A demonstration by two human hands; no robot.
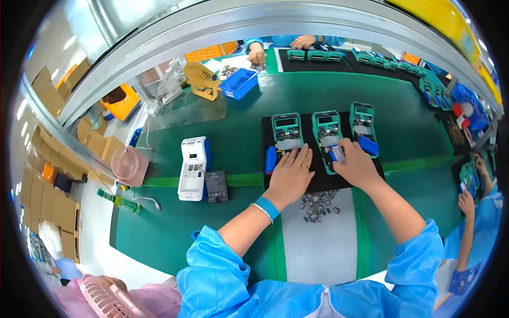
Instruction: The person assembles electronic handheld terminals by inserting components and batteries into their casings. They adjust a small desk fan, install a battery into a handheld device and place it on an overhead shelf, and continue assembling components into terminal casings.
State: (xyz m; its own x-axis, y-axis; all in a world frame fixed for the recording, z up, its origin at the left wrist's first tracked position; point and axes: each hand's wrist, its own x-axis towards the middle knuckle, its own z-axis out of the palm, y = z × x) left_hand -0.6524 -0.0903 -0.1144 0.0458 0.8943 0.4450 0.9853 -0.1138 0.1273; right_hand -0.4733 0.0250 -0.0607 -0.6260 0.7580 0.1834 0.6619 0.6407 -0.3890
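I see three units on mat, none closed | left hand spread, mat's left unit | right hand, mat's middle unit, pinch: can't tell

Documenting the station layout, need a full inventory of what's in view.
Device housings: 3, green, on mat; more at back and right, uncounted
Mat: 1, black, under those three
Blue packs: 2, blue, at outer housings
Metal pieces: many, silvery, below mat
Strip: 1, pale grey, under pieces
Handheld device: 1, white and blue, left
Flat pack: 1, black, beside it
Fans: 3, two pink left, one yellow back
Bin: 1, blue, beside yellow fan
Bench: 1, green, centre
Boxes: several, brown, far left
Co-workers: several, mostly blue clothing, around bench
Left hand: 1, bare, at left housing
Right hand: 1, bare, at middle housing
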